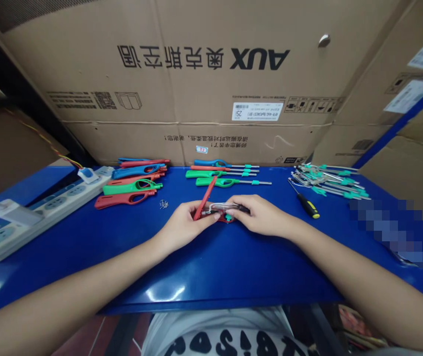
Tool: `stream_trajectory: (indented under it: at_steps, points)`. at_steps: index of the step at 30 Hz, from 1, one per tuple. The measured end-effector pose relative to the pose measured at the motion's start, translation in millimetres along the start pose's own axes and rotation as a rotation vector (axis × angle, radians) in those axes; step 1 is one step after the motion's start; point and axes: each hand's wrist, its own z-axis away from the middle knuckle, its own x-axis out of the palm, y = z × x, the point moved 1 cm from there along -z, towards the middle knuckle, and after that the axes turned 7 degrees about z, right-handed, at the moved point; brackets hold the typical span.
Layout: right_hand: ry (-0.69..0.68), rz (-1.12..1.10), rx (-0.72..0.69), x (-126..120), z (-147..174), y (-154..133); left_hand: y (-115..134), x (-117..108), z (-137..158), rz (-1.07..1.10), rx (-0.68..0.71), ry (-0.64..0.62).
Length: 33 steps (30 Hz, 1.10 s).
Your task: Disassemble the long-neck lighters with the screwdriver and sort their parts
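Note:
My left hand (185,223) is closed around a red lighter handle shell (206,199), one half of which sticks up at a slant. My right hand (259,213) pinches the lighter's inner assembly (224,206), a clear body with a white wire and a dark end. Both hands meet over these parts, just above the blue tabletop (196,267). A teal piece (228,217) shows under the right fingertips. Fingers hide much of the red shell.
Several gas lighter handles (128,199) lie at left, near small screws (163,203). Long-nosed lighters (233,182) lie ahead; metal rods with teal pieces (330,178) and a screwdriver (308,203) lie right. A power strip (52,207) runs along the left edge; a carton (196,99) stands behind.

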Motion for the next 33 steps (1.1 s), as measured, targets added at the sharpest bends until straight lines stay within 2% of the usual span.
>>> stream_trajectory:
  at_steps: [3,6,11,15,20,23,25,29,31,33]
  points:
    - [0.007,0.257,0.042,-9,3,4,-4,-8,-2,-0.311,0.225,0.068]
    - [-0.045,0.429,0.058,-14,6,7,-9,-13,-5,-0.492,0.345,0.042]
    - [-0.123,0.441,-0.014,-11,5,14,-15,-15,-10,-0.524,0.298,-0.042]
    - [-0.159,0.33,-0.089,-7,2,20,-15,-16,-12,-0.53,0.266,-0.047]
    - [-0.109,0.316,-0.117,-7,-1,19,-13,-17,-11,-0.516,0.27,-0.085]
    - [-0.051,0.409,-0.116,-18,-1,24,-11,-19,-11,-0.538,0.26,-0.092]
    - [0.023,0.523,-0.019,-35,1,35,-10,-23,-11,-0.576,0.249,-0.097]
    - [0.189,0.79,0.385,-82,16,83,-7,-31,-12,-0.673,0.244,-0.152]
    - [0.156,0.835,0.625,-102,30,114,-6,-32,-12,-0.706,0.236,-0.178]
    - [0.144,0.804,0.751,-115,45,142,-4,-31,-11,-0.732,0.215,-0.184]
